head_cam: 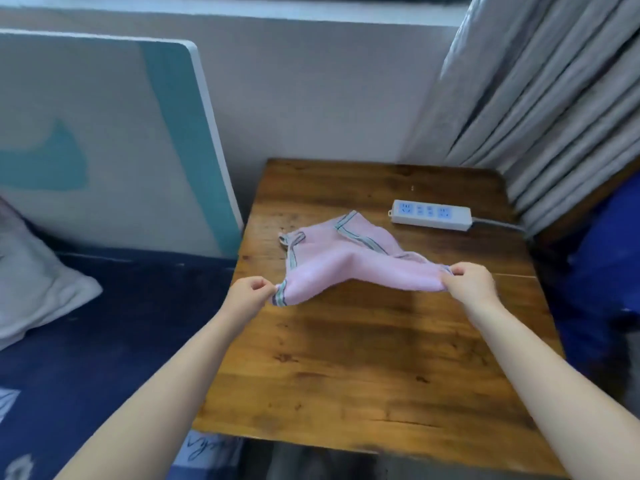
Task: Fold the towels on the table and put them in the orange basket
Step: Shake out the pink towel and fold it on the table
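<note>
A person is holding a pink towel (341, 268) over a wooden table (363, 358), one near corner in each hand. The left hand (251, 295) is pinching the towel's striped corner at about eight o'clock from the table's middle, fingers curled round the cloth. The right hand (469, 282) is gripping the opposite near corner at about two o'clock from the middle, its fingers also curled and closed on the fabric. Between the two hands the near edge is sagging slightly, and the far part of the towel is lying crumpled on the tabletop toward twelve o'clock, its striped border showing in folds. Both bare forearms are reaching in from the bottom of the view.

A white power strip (431, 215) with blue sockets is lying on the table at about one o'clock, just beyond the towel and apart from it, its cable running off to the right. Grey curtains (536, 98) are hanging at the right. A white and teal board (104, 140) is leaning against the wall at the left, above a dark blue bed cover (104, 323) with a pale pillow (38, 282) on it.
</note>
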`<state>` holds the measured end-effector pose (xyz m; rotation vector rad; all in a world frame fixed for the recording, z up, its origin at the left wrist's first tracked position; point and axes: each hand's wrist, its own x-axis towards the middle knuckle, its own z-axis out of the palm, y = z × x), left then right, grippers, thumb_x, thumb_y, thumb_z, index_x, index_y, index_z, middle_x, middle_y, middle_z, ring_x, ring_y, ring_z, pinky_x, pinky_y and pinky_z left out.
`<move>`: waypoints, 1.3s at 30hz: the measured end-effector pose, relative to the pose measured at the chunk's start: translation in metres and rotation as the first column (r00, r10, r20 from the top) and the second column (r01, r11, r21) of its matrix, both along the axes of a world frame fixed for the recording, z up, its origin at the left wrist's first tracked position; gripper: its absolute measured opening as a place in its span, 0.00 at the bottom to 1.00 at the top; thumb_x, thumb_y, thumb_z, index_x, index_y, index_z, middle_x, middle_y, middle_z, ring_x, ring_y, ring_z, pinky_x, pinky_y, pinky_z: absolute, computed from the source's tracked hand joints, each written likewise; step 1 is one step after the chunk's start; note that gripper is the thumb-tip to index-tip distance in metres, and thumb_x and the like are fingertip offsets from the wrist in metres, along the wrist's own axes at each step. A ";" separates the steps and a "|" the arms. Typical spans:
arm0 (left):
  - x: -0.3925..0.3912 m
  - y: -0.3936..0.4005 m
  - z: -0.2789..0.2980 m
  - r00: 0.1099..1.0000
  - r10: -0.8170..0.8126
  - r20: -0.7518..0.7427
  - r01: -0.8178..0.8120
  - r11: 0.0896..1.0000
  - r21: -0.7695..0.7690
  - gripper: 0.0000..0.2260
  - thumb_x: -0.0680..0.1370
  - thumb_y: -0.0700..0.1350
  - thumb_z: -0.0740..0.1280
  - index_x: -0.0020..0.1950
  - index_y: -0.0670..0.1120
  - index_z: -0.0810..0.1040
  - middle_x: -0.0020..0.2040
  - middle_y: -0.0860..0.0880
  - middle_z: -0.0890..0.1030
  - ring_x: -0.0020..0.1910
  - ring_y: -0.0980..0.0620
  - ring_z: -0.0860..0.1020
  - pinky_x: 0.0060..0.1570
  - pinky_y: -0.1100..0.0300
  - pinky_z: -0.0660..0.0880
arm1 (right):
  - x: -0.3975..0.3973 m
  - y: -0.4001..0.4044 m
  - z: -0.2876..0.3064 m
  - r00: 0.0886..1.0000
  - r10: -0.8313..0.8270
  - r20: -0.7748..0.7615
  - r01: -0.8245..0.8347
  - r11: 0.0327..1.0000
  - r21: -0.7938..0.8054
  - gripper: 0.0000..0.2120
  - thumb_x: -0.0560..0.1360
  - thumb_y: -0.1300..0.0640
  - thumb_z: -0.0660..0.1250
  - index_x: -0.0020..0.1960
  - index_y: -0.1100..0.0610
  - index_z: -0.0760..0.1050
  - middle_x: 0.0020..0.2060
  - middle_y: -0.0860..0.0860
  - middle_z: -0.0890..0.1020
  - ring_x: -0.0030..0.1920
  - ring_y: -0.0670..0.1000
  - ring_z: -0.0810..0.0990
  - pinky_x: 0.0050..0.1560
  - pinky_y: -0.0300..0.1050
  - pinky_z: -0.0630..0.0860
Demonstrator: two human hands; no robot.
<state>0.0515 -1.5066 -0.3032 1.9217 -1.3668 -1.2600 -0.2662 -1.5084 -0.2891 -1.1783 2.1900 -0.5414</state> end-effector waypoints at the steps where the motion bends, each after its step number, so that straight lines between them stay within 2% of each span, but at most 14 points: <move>1: 0.000 0.007 -0.013 0.994 -0.088 0.063 0.082 0.993 0.086 0.15 0.75 0.38 0.63 0.28 0.45 0.71 0.27 0.49 0.69 0.28 0.53 0.65 0.28 0.61 0.60 | 0.000 0.012 -0.019 1.000 0.005 -0.028 -0.003 0.998 0.070 0.07 0.71 0.65 0.61 0.36 0.62 0.76 0.34 0.61 0.75 0.40 0.60 0.73 0.34 0.44 0.64; 3: -0.004 0.019 -0.035 0.959 -0.246 0.142 0.205 0.944 0.258 0.15 0.75 0.40 0.63 0.27 0.45 0.70 0.27 0.49 0.68 0.27 0.54 0.65 0.27 0.62 0.61 | -0.002 0.034 -0.052 0.996 0.034 -0.086 -0.016 0.979 0.202 0.08 0.72 0.66 0.60 0.41 0.64 0.77 0.40 0.66 0.78 0.46 0.63 0.76 0.35 0.44 0.67; 6: -0.011 0.030 -0.059 0.906 -0.361 0.222 0.246 0.874 0.419 0.14 0.73 0.39 0.62 0.27 0.45 0.68 0.26 0.48 0.68 0.28 0.52 0.65 0.29 0.61 0.62 | -0.005 0.062 -0.080 0.989 0.067 -0.131 -0.022 0.949 0.315 0.10 0.74 0.65 0.58 0.49 0.67 0.76 0.51 0.66 0.79 0.54 0.64 0.75 0.49 0.47 0.72; 10: -0.024 0.032 -0.078 0.891 -0.346 0.294 0.192 0.874 0.446 0.15 0.74 0.43 0.63 0.28 0.45 0.66 0.27 0.48 0.67 0.29 0.50 0.66 0.29 0.60 0.61 | -0.008 0.072 -0.091 0.991 0.111 -0.074 -0.085 0.953 0.291 0.11 0.75 0.61 0.59 0.37 0.64 0.76 0.36 0.62 0.77 0.43 0.62 0.74 0.38 0.47 0.65; 12: -0.029 0.031 -0.086 0.885 -0.262 0.385 0.111 0.921 0.374 0.12 0.75 0.45 0.63 0.31 0.44 0.73 0.27 0.47 0.70 0.30 0.49 0.67 0.26 0.61 0.60 | -0.009 0.069 -0.092 0.989 0.112 -0.098 -0.084 0.966 0.246 0.18 0.75 0.58 0.60 0.27 0.59 0.66 0.28 0.57 0.70 0.36 0.58 0.68 0.33 0.47 0.58; 14: -0.034 0.031 -0.092 0.870 -0.230 0.437 0.058 0.926 0.372 0.08 0.74 0.43 0.63 0.40 0.39 0.78 0.37 0.41 0.78 0.33 0.46 0.71 0.28 0.59 0.65 | -0.008 0.066 -0.092 0.988 0.095 -0.121 -0.069 0.977 0.200 0.19 0.75 0.57 0.61 0.26 0.57 0.66 0.26 0.55 0.70 0.35 0.56 0.67 0.31 0.46 0.57; 16: -0.037 0.033 -0.098 0.866 -0.228 0.445 0.025 0.909 0.416 0.06 0.74 0.41 0.64 0.42 0.39 0.77 0.47 0.39 0.79 0.43 0.43 0.78 0.38 0.55 0.73 | -0.009 0.064 -0.092 0.992 0.060 -0.111 -0.043 0.989 0.143 0.12 0.75 0.57 0.62 0.36 0.60 0.78 0.35 0.56 0.79 0.40 0.57 0.73 0.37 0.42 0.61; 19: -0.035 0.033 -0.104 0.900 -0.137 0.414 -0.049 0.911 0.409 0.13 0.74 0.40 0.63 0.30 0.44 0.70 0.35 0.42 0.76 0.39 0.46 0.75 0.36 0.58 0.68 | -0.011 0.063 -0.092 0.997 0.008 -0.071 -0.003 0.998 0.066 0.09 0.74 0.59 0.63 0.47 0.63 0.80 0.44 0.59 0.82 0.47 0.59 0.76 0.42 0.40 0.63; 23: -0.030 0.028 -0.087 0.961 0.047 0.273 -0.145 0.925 0.350 0.14 0.75 0.39 0.64 0.29 0.46 0.73 0.33 0.47 0.73 0.40 0.46 0.72 0.42 0.57 0.70 | -0.012 0.052 -0.080 0.998 -0.003 0.057 -0.005 0.991 0.130 0.08 0.73 0.61 0.63 0.43 0.62 0.80 0.38 0.55 0.79 0.43 0.57 0.76 0.42 0.44 0.69; 26: -0.033 0.015 -0.053 0.976 0.143 0.162 -0.184 0.943 0.279 0.06 0.75 0.39 0.66 0.46 0.39 0.81 0.46 0.42 0.79 0.47 0.44 0.74 0.47 0.56 0.71 | -0.002 0.024 -0.053 0.986 -0.038 0.165 0.024 0.996 0.087 0.07 0.72 0.63 0.64 0.41 0.61 0.81 0.39 0.55 0.79 0.44 0.55 0.76 0.46 0.48 0.74; 29: -0.038 -0.017 -0.003 0.965 0.256 0.055 -0.262 0.956 0.135 0.09 0.75 0.39 0.67 0.52 0.38 0.81 0.46 0.43 0.78 0.49 0.43 0.75 0.46 0.57 0.70 | 0.016 -0.019 -0.012 0.981 0.005 0.196 0.001 1.000 -0.031 0.06 0.73 0.59 0.66 0.45 0.60 0.81 0.40 0.52 0.78 0.45 0.51 0.75 0.43 0.42 0.69; 34: -0.056 -0.090 0.104 0.842 0.449 -0.299 -0.502 0.856 -0.125 0.09 0.75 0.37 0.66 0.53 0.36 0.79 0.31 0.47 0.74 0.28 0.53 0.70 0.23 0.70 0.69 | 0.049 -0.110 0.090 0.952 0.062 0.300 0.050 0.935 -0.352 0.07 0.72 0.61 0.66 0.46 0.63 0.81 0.39 0.53 0.77 0.43 0.51 0.74 0.44 0.40 0.67; 37: -0.058 -0.130 0.167 0.770 0.443 -0.459 -0.598 0.754 -0.274 0.07 0.75 0.37 0.66 0.51 0.37 0.80 0.37 0.47 0.77 0.33 0.53 0.73 0.29 0.71 0.70 | 0.061 -0.150 0.157 0.922 0.080 0.380 0.139 0.846 -0.515 0.09 0.72 0.60 0.66 0.48 0.63 0.80 0.39 0.52 0.78 0.43 0.50 0.75 0.46 0.41 0.70; 39: -0.052 -0.145 0.207 0.695 0.433 -0.574 -0.677 0.662 -0.320 0.04 0.75 0.37 0.65 0.41 0.43 0.78 0.36 0.50 0.76 0.34 0.54 0.74 0.31 0.72 0.71 | 0.063 -0.162 0.196 0.892 0.102 0.440 0.213 0.764 -0.609 0.07 0.72 0.59 0.66 0.48 0.61 0.80 0.39 0.50 0.79 0.42 0.48 0.76 0.45 0.39 0.73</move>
